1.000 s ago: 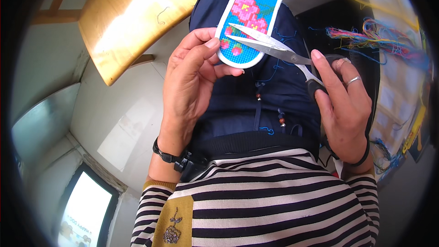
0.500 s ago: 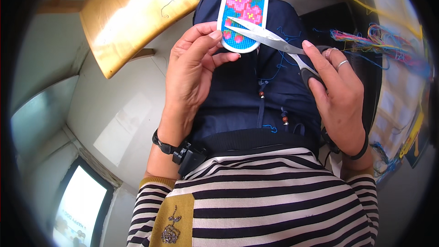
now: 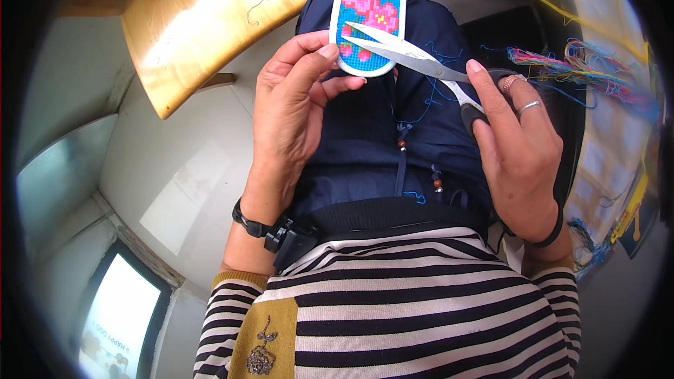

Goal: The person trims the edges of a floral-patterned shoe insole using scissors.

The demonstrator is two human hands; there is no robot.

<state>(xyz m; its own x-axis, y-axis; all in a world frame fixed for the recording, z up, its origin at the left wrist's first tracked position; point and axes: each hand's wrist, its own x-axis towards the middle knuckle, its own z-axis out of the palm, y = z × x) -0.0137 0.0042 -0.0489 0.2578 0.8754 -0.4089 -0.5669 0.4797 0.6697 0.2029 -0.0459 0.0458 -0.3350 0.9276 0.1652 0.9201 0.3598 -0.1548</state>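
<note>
An embroidered insole (image 3: 368, 8), blue with pink flowers and a white border, is held up over my lap; its far end runs out of the picture. My left hand (image 3: 291, 95) pinches the insole's left edge near the rounded end, between thumb and fingers. In my right hand (image 3: 523, 151) is a pair of scissors (image 3: 434, 68) with black handles. Their silver blades are spread a little and lie across the front of the insole, tips toward my left fingers. Whether the blades touch the stitching, I cannot tell.
A wooden chair seat (image 3: 210, 17) with a loose thread on it stands at the far left. Bundles of coloured embroidery thread (image 3: 576, 67) lie to the right. Blue thread ends rest on my dark trousers (image 3: 344, 161). A bright screen (image 3: 119, 316) shows at lower left.
The insole has shifted slightly left and away from me, my left hand with it. The scissor blades have moved a little the same way, still spread across it.
</note>
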